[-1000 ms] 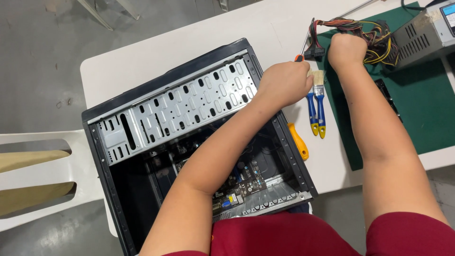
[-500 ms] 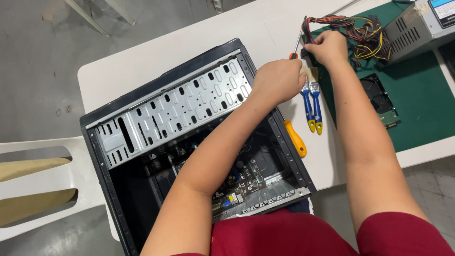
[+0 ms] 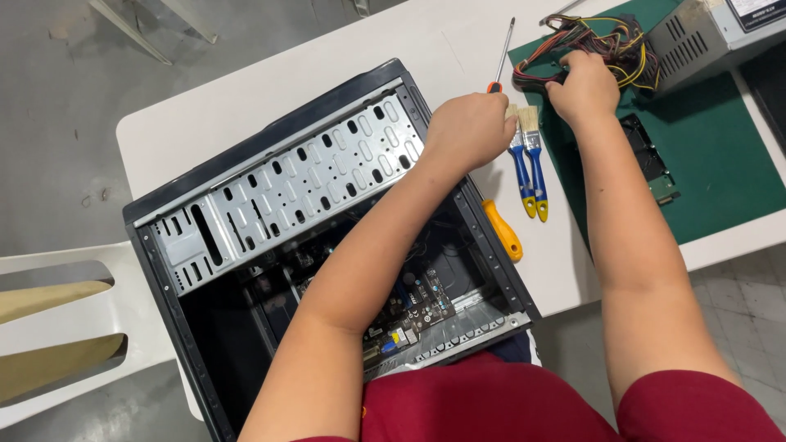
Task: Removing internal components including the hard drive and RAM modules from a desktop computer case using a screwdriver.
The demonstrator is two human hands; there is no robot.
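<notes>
Seen from above, we work at a white table (image 3: pixel 246 106) with an open computer case (image 3: pixel 327 245) lying on its side before us. Our left hand (image 3: pixel 468 131) is curled into a loose fist at the case's upper right corner, closed around the orange grip of a long screwdriver (image 3: pixel 503 51); its thin shaft runs up and away from the knuckles, nearly along the line of the forearm, its tip resting well out on the bare tabletop. Our right hand (image 3: pixel 585 86) rests further out on the green mat (image 3: pixel 720 164), fingers bent down over a bundle of coloured cables (image 3: pixel 606 45) that trails from the grey power supply unit (image 3: pixel 696 41) just beyond; we cannot tell how firmly it grips them. Between the two hands, touching neither wrist, lie two blue-handled paintbrushes (image 3: pixel 528 164), side by side with bristles pointing away from us. A second, orange-handled tool (image 3: pixel 501 231) lies against the case's right wall. The motherboard (image 3: pixel 417 307) shows inside, beneath our left forearm.
</notes>
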